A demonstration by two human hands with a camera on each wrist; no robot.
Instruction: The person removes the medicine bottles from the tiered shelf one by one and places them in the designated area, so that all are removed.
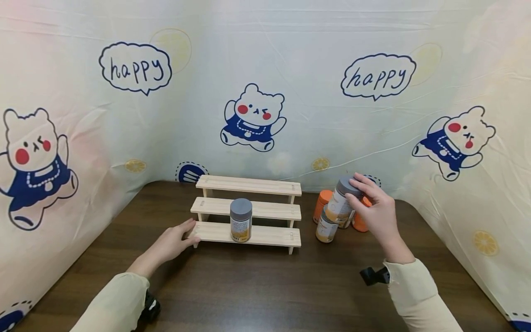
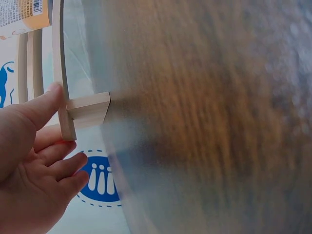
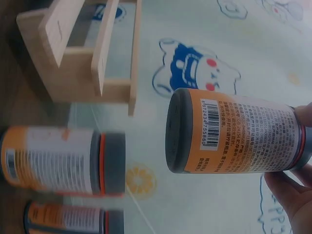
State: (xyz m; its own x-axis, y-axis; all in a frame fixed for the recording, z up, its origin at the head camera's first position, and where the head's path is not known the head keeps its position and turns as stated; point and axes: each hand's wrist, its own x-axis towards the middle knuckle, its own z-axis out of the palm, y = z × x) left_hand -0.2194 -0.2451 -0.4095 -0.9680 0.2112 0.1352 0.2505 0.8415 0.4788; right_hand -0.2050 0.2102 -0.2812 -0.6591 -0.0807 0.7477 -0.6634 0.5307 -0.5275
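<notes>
A three-step wooden display rack [image 1: 274, 235] stands on the table. My left hand [image 1: 172, 242] pinches the left end of its lowest step; in the left wrist view the thumb [image 2: 46, 105] lies against the board and the fingers are around its end. On that step stands a jar [image 1: 241, 226] with a grey lid and a white and orange label. To the right, my right hand [image 1: 377, 214] grips a similar jar [image 3: 234, 134] by its grey lid. This jar is raised and slightly tilted above the other jars.
Below the held jar stands a grey-lidded jar [image 1: 326, 229] on the brown table [image 1: 257, 286]. Orange-lidded containers [image 1: 321, 203] stand behind it, partly hidden. A printed cloth [image 1: 315, 60] hangs around the table's back and sides.
</notes>
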